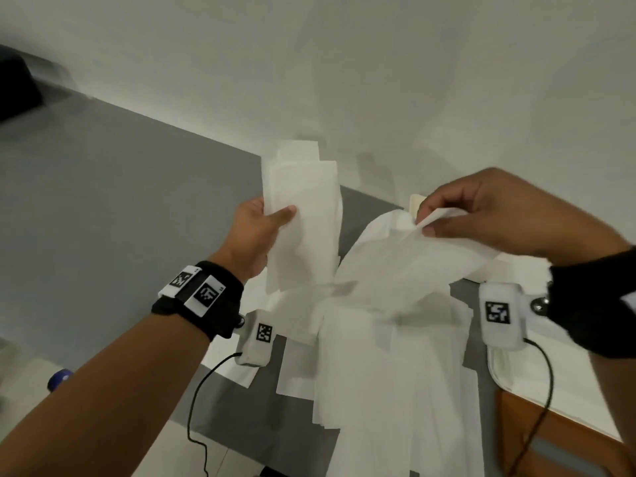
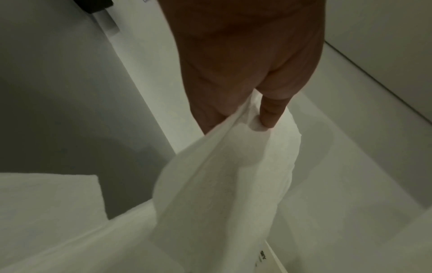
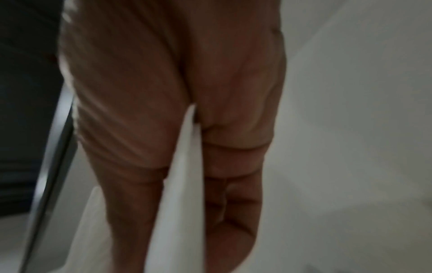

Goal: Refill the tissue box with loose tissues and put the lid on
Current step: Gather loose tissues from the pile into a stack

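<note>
Both hands were up off the table, each gripping tissue paper.

The left hand [image 1: 256, 232] clamped a stack of folded tissues [image 1: 303, 215] upright, thumb pressed across its front. Just beside it, the right hand [image 1: 488, 215] pinched the top edge of a loose tissue sheet [image 1: 395, 256] between thumb and curled fingers. Below both hands more tissues [image 1: 389, 373] lay piled on the grey table [image 1: 113, 201]; the tissue box couldn't be made out for certain.
</note>
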{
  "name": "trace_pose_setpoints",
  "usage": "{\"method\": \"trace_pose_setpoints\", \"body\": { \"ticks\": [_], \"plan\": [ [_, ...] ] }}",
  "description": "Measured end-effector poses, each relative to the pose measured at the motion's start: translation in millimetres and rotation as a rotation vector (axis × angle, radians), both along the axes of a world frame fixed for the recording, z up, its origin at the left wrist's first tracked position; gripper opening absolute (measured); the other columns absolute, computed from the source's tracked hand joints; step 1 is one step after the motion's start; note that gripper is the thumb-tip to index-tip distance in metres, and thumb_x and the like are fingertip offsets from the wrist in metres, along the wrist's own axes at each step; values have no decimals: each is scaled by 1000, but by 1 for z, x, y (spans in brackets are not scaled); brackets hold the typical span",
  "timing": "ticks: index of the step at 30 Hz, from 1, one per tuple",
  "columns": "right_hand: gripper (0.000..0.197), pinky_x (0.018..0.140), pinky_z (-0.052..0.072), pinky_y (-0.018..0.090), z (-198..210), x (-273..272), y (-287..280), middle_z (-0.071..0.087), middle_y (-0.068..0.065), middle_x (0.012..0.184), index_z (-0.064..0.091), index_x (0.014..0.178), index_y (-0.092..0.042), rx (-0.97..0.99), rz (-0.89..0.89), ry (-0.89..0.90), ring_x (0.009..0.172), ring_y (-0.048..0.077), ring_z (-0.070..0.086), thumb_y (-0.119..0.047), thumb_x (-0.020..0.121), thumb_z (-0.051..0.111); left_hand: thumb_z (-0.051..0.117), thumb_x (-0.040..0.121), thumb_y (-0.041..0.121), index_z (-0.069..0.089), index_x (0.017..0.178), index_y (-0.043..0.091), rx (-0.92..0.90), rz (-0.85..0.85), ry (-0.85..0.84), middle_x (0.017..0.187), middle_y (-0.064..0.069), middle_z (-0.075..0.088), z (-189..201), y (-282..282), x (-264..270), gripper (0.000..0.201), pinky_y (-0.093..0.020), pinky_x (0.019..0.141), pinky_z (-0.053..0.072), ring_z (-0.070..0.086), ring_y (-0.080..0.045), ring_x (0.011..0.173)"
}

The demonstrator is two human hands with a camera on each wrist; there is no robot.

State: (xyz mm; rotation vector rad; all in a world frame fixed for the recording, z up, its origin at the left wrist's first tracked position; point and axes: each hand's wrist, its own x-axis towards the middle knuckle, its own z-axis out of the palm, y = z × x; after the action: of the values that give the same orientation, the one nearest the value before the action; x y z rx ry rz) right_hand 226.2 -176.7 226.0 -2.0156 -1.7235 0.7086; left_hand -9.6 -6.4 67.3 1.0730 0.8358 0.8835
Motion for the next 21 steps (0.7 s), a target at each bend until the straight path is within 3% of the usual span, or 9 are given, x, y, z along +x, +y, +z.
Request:
{"method": "trace_pose_setpoints", "body": {
  "ticks": [5,9,12,15,17,19,21],
  "plan": [
    [16,57,53,12,39,-15,12,79,-5,79,79,92,-18,39,18,136,63,4,72,-6,82,78,64,97,2,71,112,10,36,-118,-3,104,-8,79,16,-13,14,18,-42,80,59,76,-26,93],
    [16,67,62,23,28,-18,37,80,-4,86,79,96,-21,-4,-1,62,74,13,76,-10,84,79,65,96,1,65,126,2,5,-281,-66,119,-20,73,23,-29,13,30,-50,88,60,72,-39,105],
    [15,68,63,28,12,-19,54,80,-4,82,80,94,-20,-56,-24,24,74,17,77,-10,83,80,60,101,10,69,117,4,-97,-329,-137,108,-16,75,21,-42,11,20,-42,77,63,75,-29,88],
    [14,72,64,32,-3,-19,65,80,-3,82,80,93,-19,-104,-44,4,76,19,78,-9,83,80,52,105,34,70,106,7,-186,-279,-109,90,-8,77,16,-53,9,33,-30,63,60,76,-18,74],
    [13,78,63,37,-10,-20,69,80,-1,83,80,94,-18,-121,-55,-6,77,20,78,-10,83,80,64,99,39,69,113,3,-195,-298,-117,100,-14,77,12,-59,9,39,-37,74,62,76,-26,87],
    [12,80,63,41,-13,-21,71,80,0,83,80,92,-17,-112,-59,-27,78,22,77,-12,81,81,75,90,27,64,126,-1,-196,-316,-143,119,-23,72,7,-61,8,47,-54,92,58,71,-41,107],
    [11,80,63,43,-10,-21,70,79,1,83,79,89,-16,-76,-85,-67,77,23,76,-12,80,82,72,91,11,64,126,-2,-195,-272,-137,122,-26,71,4,-59,6,38,-58,95,56,68,-45,110]
  ]
}}
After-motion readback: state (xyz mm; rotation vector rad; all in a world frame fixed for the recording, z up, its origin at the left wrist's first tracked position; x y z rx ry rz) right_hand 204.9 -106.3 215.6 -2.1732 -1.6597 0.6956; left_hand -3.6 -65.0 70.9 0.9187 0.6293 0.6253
